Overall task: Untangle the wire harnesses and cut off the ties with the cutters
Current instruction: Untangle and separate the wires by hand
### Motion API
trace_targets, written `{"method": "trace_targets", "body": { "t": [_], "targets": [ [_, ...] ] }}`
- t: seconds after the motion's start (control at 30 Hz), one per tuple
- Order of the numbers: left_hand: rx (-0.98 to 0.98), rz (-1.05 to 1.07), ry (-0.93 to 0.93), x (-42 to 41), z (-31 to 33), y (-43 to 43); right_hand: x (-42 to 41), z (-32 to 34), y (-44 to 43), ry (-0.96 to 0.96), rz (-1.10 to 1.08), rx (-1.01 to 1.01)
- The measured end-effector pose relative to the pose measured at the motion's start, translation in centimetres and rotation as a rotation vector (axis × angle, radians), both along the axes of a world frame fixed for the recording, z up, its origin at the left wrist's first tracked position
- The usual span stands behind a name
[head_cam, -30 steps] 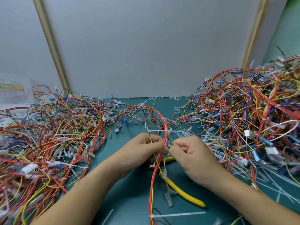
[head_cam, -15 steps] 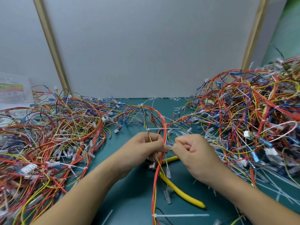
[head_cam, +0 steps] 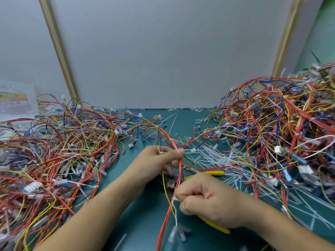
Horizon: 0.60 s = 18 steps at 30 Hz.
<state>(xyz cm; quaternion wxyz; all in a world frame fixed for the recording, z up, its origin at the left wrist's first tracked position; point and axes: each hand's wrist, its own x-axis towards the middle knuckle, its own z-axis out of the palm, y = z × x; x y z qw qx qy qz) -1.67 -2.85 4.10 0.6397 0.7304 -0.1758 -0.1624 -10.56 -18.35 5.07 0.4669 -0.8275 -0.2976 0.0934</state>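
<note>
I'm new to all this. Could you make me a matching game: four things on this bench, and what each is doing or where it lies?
1 left hand
2 right hand
3 cutters
4 cut ties

A lying on the mat, partly under a hand
B pinches a white strand
C scattered loose on the mat
D grips the red wire bundle

Pairs: 1-D, 2-B, 3-A, 4-C

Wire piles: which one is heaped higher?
The pile on the person's right: it mounds up high against the backboard, whereas the left pile lies spread lower and flatter.
</note>
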Motion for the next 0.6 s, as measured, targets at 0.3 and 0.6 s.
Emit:
{"method": "trace_targets", "body": {
  "t": [0.3, 0.6],
  "targets": [
    [-0.108, -0.057, -0.110, -0.2, 0.4, 0.2, 1.1, 0.2, -1.2, -0.303, -0.517, 0.255],
    [-0.134, -0.203, -0.145, -0.9, 0.7, 0.2, 1.7, -0.3, -2.4, -0.503, -0.686, -0.055]
  ]
}}
